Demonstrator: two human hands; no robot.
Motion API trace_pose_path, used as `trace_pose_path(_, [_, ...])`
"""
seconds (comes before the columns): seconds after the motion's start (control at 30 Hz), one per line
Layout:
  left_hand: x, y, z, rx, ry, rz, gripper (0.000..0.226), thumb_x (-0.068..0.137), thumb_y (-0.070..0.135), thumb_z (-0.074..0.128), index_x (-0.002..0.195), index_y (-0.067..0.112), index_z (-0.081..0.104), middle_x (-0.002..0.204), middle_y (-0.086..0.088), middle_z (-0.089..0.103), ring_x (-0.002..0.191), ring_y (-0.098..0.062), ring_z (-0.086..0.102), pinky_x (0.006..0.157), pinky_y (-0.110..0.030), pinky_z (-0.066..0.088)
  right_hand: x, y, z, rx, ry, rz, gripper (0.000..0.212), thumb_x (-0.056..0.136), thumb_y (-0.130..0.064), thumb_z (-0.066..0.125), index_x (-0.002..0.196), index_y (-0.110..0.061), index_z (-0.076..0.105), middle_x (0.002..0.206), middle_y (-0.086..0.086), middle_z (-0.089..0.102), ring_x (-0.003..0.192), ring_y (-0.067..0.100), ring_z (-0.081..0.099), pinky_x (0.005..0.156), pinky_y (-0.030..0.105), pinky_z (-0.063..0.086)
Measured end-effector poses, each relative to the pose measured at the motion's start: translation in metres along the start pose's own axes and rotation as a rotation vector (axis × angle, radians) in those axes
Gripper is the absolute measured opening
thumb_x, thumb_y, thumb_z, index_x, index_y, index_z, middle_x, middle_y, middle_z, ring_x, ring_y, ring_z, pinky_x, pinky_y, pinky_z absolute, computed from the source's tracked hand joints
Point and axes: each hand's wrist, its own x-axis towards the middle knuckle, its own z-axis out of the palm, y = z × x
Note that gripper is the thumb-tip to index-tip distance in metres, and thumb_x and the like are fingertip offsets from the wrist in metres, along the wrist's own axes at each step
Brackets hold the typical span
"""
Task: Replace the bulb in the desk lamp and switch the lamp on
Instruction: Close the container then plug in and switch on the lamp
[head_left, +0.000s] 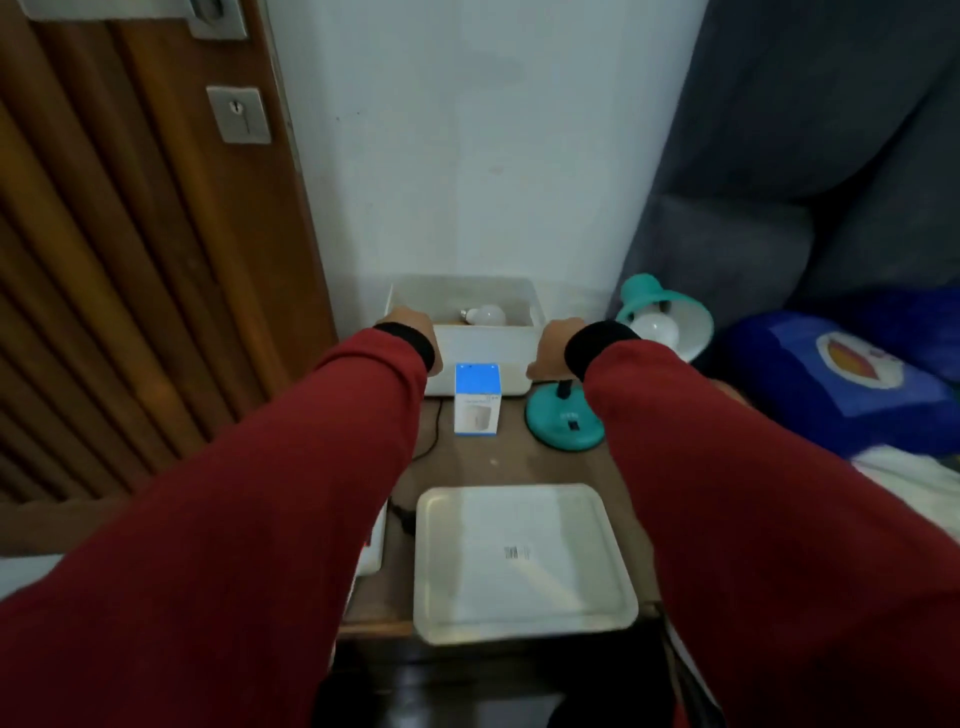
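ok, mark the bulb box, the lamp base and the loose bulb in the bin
bulb box (477, 397), head view, front face
lamp base (563, 423), head view, teal top
loose bulb (485, 315), head view, white globe

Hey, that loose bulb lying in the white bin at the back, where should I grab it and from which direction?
Probably come from above, through the open top of the white bin, since its walls block the sides. Grip the loose bulb around its round white globe. It lies on its side with the metal base pointing left, so the globe is the wider, easier part to hold.
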Motion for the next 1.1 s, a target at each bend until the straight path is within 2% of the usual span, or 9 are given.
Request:
trace_pose_path(0.07, [-0.019,0.007,0.017,-0.012,0.004,0.021,0.038,0.09,0.029,0.056,0.118,0.004,0.058,0.121,-0.014,0.062,0.111,-0.03,0.059,0.084,-0.03,0.049,-0.018,0.001,0.021,0.018,0.003,-0.013,0.052,0.084,-0.044,0.056,0.121,-0.008,0.057,0.124,0.013,0.061,0.101,0.03,0.06,0.081,0.03,0.049])
trace_pose_path(0.13, [-0.036,0.012,0.036,-0.037,-0.008,0.024,0.04,0.091,0.03,0.056,0.121,0.003,0.057,0.126,-0.015,0.059,0.116,-0.03,0.056,0.093,-0.031,0.047,-0.036,0.001,0.041,0.049,0.012,-0.011,0.052,0.088,-0.043,0.053,0.124,-0.006,0.057,0.129,0.014,0.059,0.115,0.032,0.057,0.092,0.032,0.047])
trace_pose_path(0.27, [-0.072,0.025,0.077,-0.242,-0.049,-0.01,0.041,0.089,0.032,0.057,0.122,0.006,0.055,0.127,-0.014,0.057,0.115,-0.03,0.055,0.093,-0.032,0.046,-0.072,0.0,0.084,0.166,0.034,0.012,0.051,0.09,-0.039,0.052,0.133,-0.011,0.051,0.137,0.012,0.052,0.127,0.03,0.048,0.107,0.035,0.039])
trace_pose_path(0.4, [-0.107,0.036,0.123,-0.54,0.007,-0.037,0.052,0.086,0.035,0.061,0.131,0.013,0.047,0.132,-0.013,0.054,0.12,-0.031,0.051,0.097,-0.033,0.043,-0.099,0.009,0.132,0.473,0.07,0.05,0.066,0.087,-0.031,0.059,0.145,-0.023,0.03,0.146,0.011,0.043,0.133,0.029,0.041,0.107,0.03,0.034])
trace_pose_path(0.53, [-0.124,0.043,0.172,-0.739,-0.042,-0.107,0.071,0.087,0.043,0.06,0.144,0.014,0.03,0.148,-0.012,0.038,0.135,-0.03,0.035,0.111,-0.037,0.031,-0.11,0.018,0.183,0.493,0.086,0.092,0.074,0.087,-0.039,0.059,0.149,-0.026,0.02,0.149,0.01,0.037,0.136,0.027,0.036,0.11,0.033,0.03])
trace_pose_path(0.6, [-0.127,0.046,0.191,-0.722,-0.081,-0.13,0.074,0.088,0.046,0.055,0.148,0.02,0.02,0.152,-0.014,0.028,0.139,-0.031,0.026,0.112,-0.038,0.026,-0.109,0.022,0.206,0.484,0.029,0.14,0.075,0.087,-0.042,0.058,0.149,-0.028,0.018,0.151,0.011,0.033,0.138,0.027,0.032,0.112,0.036,0.028])
trace_pose_path(0.77, [-0.129,0.048,0.21,-0.654,-0.137,-0.185,0.076,0.087,0.052,0.053,0.148,0.027,0.016,0.154,-0.02,0.015,0.142,-0.031,0.017,0.114,-0.038,0.025,-0.108,0.026,0.234,0.417,-0.003,0.217,0.07,0.086,-0.049,0.055,0.146,-0.033,0.023,0.151,0.015,0.027,0.138,0.031,0.026,0.113,0.041,0.027])
trace_pose_path(0.9, [-0.124,0.049,0.213,-0.572,-0.229,-0.155,0.079,0.086,0.054,0.053,0.148,0.022,0.016,0.15,-0.02,0.026,0.136,-0.035,0.029,0.111,-0.04,0.033,-0.101,0.027,0.233,0.406,-0.069,0.287,0.069,0.085,-0.054,0.052,0.145,-0.035,0.023,0.151,0.015,0.025,0.138,0.035,0.023,0.113,0.044,0.025])
trace_pose_path(1.1, [-0.123,0.052,0.21,-0.444,-0.198,-0.163,0.075,0.083,0.055,0.055,0.142,0.016,0.028,0.142,-0.022,0.035,0.13,-0.035,0.034,0.106,-0.04,0.035,-0.095,0.027,0.228,0.329,-0.147,0.275,0.07,0.085,-0.057,0.051,0.143,-0.026,0.031,0.147,0.013,0.034,0.134,0.034,0.029,0.109,0.042,0.03])
